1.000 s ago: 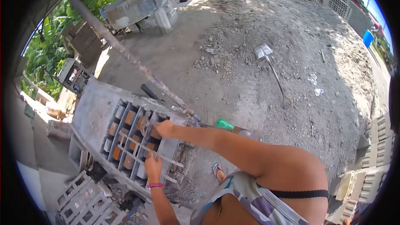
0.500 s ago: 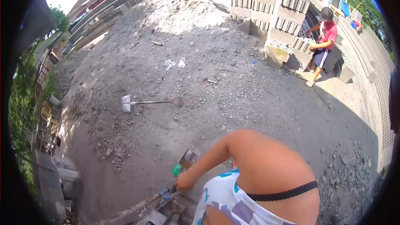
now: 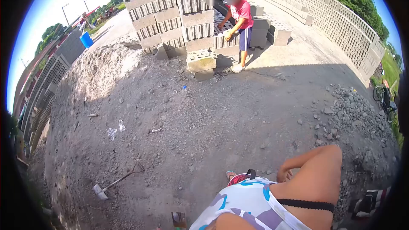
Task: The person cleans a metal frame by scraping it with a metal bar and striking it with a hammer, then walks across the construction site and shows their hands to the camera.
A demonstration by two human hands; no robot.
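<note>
My right hand (image 3: 285,174) is beside my waist at the lower right, with the elbow bent outward. Its fingers are curled, and what they hold, if anything, is hidden. Close by, a red-and-black item (image 3: 238,179) lies against my patterned white top (image 3: 251,194). My left hand is out of the frame. A shovel (image 3: 119,183) lies on the gravel at the lower left, away from my hand.
Another person (image 3: 243,17) in a red shirt bends over concrete blocks with both hands on them. Tall block stacks (image 3: 198,17) stand beside that person. Rubble (image 3: 351,115) is heaped at right, near a perforated block wall (image 3: 332,21). A blue barrel (image 3: 86,39) stands far left.
The view has swung right and up. My right hand has come away from the green item and the tool handles and is now near my waist. The co-worker remains at the blocks.
</note>
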